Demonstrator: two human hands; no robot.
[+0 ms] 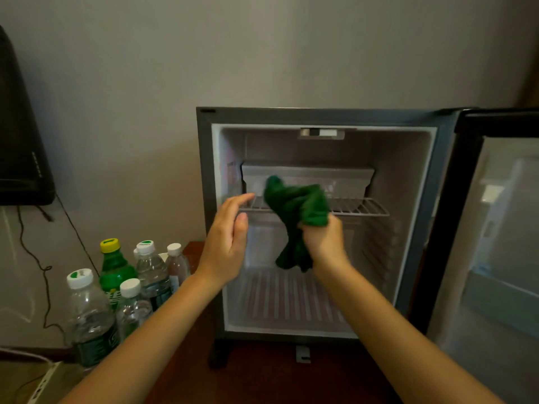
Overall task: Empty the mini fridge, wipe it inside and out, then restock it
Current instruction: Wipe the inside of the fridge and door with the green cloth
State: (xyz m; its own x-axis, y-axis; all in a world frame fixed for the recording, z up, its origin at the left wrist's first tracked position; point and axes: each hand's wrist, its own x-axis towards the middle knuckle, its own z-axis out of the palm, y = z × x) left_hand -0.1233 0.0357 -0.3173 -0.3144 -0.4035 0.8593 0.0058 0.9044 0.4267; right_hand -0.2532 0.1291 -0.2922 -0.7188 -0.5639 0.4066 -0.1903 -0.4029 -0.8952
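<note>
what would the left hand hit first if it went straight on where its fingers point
Likely the left front edge of the white wire shelf inside the grey mini fridge; the left hand points up and right at it. Depth is unclear, so it might pass above.

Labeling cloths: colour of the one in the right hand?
Dark green cloth, gripped by the right hand; head view.

**Q:** Which colours mark the mini fridge (205, 170)?
**A:** Frame dark grey; liner white, its floor ribbed in parallel stripes; wire shelf (367, 206) white; door (501, 228) edged black.
**Q:** In front of the mini fridge?
**A:** Cloth (297, 208), deep green, unpatterned.
**Q:** To its left?
**A:** Soda bottle (115, 268), green with yellow cap; water bottles (87, 313), clear, white caps, dark green labels.
**Q:** Beneath it?
**A:** Tabletop (262, 383), reddish brown.
</note>
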